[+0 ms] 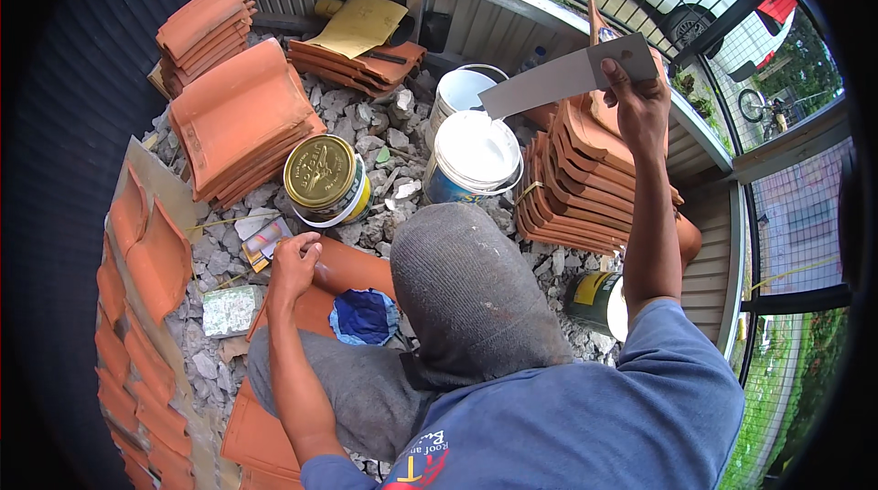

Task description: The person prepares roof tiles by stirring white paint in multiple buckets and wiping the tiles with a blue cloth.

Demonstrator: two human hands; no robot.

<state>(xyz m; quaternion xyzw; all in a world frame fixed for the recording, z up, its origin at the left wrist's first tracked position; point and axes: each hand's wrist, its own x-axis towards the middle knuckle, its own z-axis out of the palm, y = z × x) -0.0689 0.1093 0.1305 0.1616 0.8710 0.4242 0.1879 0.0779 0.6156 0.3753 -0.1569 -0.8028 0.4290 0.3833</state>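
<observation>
My right hand (637,104) is raised at the upper right, its fingers closed on the wide, darker end of a long flat grey strip (549,83). The strip's pale narrow end points left, above an open white bucket (474,151). Low at the left, my left hand (297,263) is closed with fingers curled; whether they hold anything is hidden. It is nearest to an orange clay roof tile (357,266) by my knee and a small printed packet (266,243). A blue-lined round container (364,316) sits in front of that tile.
Grey rubble (366,129) covers the ground. Stacked tiles stand at left (247,115) and right (585,174). A gold-lidded can (322,174), a second white bucket (457,92) and a tipped yellow-labelled bucket (594,302) sit around me. Metal fencing (512,19) bounds the far side.
</observation>
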